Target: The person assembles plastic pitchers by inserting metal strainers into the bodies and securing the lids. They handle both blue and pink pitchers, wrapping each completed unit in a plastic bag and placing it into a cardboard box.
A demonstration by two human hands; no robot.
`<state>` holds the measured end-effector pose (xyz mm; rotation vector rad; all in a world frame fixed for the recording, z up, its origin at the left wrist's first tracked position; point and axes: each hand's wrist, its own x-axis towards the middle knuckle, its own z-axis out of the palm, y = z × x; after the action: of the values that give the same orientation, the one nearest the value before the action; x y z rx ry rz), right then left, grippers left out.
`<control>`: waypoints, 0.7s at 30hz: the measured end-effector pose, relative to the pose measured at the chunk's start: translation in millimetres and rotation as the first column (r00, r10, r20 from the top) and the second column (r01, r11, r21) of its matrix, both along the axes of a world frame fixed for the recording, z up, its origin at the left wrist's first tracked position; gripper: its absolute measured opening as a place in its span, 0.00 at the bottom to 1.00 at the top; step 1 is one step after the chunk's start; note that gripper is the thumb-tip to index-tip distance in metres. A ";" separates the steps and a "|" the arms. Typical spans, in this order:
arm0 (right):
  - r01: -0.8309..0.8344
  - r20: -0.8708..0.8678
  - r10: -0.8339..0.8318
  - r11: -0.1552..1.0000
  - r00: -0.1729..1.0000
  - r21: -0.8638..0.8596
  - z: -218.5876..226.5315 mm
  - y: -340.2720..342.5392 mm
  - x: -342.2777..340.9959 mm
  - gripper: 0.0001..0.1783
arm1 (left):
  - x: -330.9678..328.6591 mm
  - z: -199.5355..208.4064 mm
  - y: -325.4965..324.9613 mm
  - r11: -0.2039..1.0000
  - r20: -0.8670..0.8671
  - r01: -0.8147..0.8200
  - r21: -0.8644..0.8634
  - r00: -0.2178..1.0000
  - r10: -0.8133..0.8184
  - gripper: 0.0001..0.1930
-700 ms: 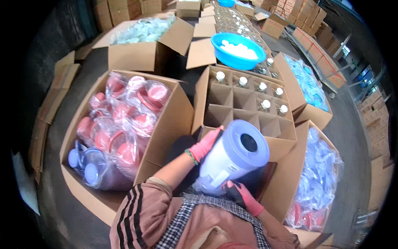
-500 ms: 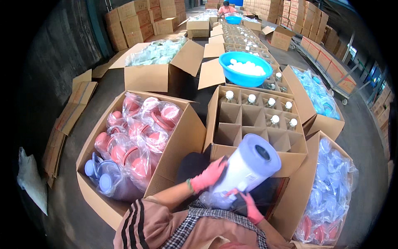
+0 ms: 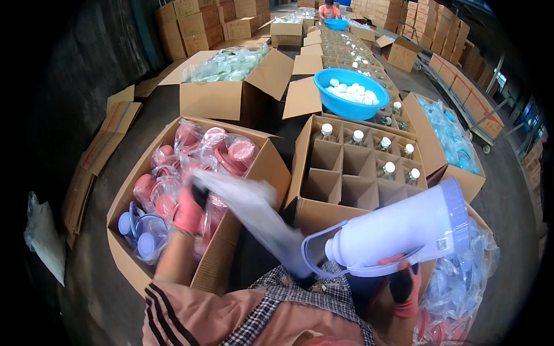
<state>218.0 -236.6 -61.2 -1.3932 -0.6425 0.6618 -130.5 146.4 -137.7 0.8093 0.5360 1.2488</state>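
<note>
A lavender thermos flask (image 3: 392, 228) with a loop handle lies nearly level in the air, its wide base up to the right. My right hand (image 3: 407, 288), in a pink and dark glove, grips it from below at the handle. My left hand (image 3: 189, 214), gloved alike, is closed on one end of a clear plastic bag (image 3: 245, 199), blurred by motion. The bag stretches down toward the flask's narrow end. That hand is above the left carton (image 3: 242, 219) of bagged pink and lavender flasks. Ahead stands a divided carton (image 3: 334, 216) holding several white-capped glass bottles (image 3: 358, 137).
A blue basin (image 3: 352, 106) of white caps sits behind the divided carton. On the right are cartons of bagged lavender parts (image 3: 461, 271) and blue parts (image 3: 447, 130). A carton of green bagged items (image 3: 210, 101) stands far left. Another person (image 3: 329, 11) works at the far end.
The flask has come out of its plastic bag and swung to the right, tipping onto its side in my right hand. My left hand has moved left with the bag.
</note>
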 end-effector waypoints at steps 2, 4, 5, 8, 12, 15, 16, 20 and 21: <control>0.034 0.098 -0.023 0.994 0.995 -0.106 -56.3 -12.3 7.0 0.18 | -12.1 97.4 15.2 0.972 0.216 -0.075 0.225 0.976 0.026 0.21; -0.051 -0.027 0.046 0.967 0.999 -0.248 -80.9 3.9 -16.1 0.23 | -34.1 155.1 17.8 0.842 0.222 -0.358 0.403 0.931 0.289 0.16; -0.084 -0.056 0.071 0.956 0.996 -0.282 -54.2 24.5 -45.9 0.21 | -31.5 156.6 27.1 0.579 -0.103 -0.441 0.685 0.729 0.677 0.13; -0.504 -0.280 0.444 0.840 0.851 -0.200 -9.5 64.8 -82.2 0.12 | -0.1 177.9 4.5 0.294 -0.229 -0.341 0.893 0.219 0.949 0.08; -0.664 -0.362 0.567 0.704 0.740 -0.253 -20.5 87.0 -92.5 0.15 | 23.3 180.0 -31.2 0.215 -0.134 -0.218 0.952 0.335 0.932 0.14; -0.665 -0.376 0.566 0.710 0.734 -0.230 -10.9 88.5 -83.2 0.17 | 30.8 162.0 -55.3 0.370 -0.174 -0.311 0.875 0.511 0.842 0.14; -0.657 -0.234 0.616 0.672 0.752 -0.343 -10.4 89.6 -77.6 0.18 | 33.7 156.9 -66.6 0.575 -0.219 -0.370 0.729 0.671 0.709 0.15; -0.173 0.421 0.552 0.731 0.720 -0.660 33.4 93.8 -63.9 0.20 | 49.0 140.2 -111.1 0.665 -0.190 -0.338 0.666 0.785 0.590 0.14; -0.392 0.239 0.517 0.818 0.822 -0.421 43.6 90.9 -61.6 0.20 | 53.4 128.7 -127.3 0.571 -0.257 -0.249 0.783 0.706 0.660 0.13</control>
<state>156.4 -145.7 -17.6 -1.7275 -1.2193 0.9666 -77.1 19.1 -9.0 1.8076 0.7702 1.7918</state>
